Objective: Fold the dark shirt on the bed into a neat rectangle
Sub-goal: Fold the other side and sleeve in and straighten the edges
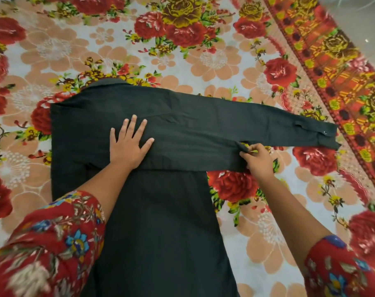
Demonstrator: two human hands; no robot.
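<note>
So the dark shirt [160, 211] is lying flat on the bed [53, 50], with the collar [109, 82] pointing away from the person and the body running down toward them. One sleeve [268, 125] is stretching across the chest and off to the right over the flowery sheet, and the cuff [319, 133] is sitting near the patterned border.

The left hand [128, 146] is pressing flat on the chest area, fingers [132, 123] straight and spread apart. The right hand [259, 161] is pinching the sleeve's lower edge just past the shirt's side, fingers [245, 156] clamped together on the fabric.

My guess is they're lining up to fold that sleeve back in. What I'm worrying about is that the pinch is only catching one edge. The long cuff end could be flopping or twisting on the way over and landing crooked. And if the flat hand is lifting too early, the body underneath is probably sliding on that sheet and the fold is going wonky.
</note>
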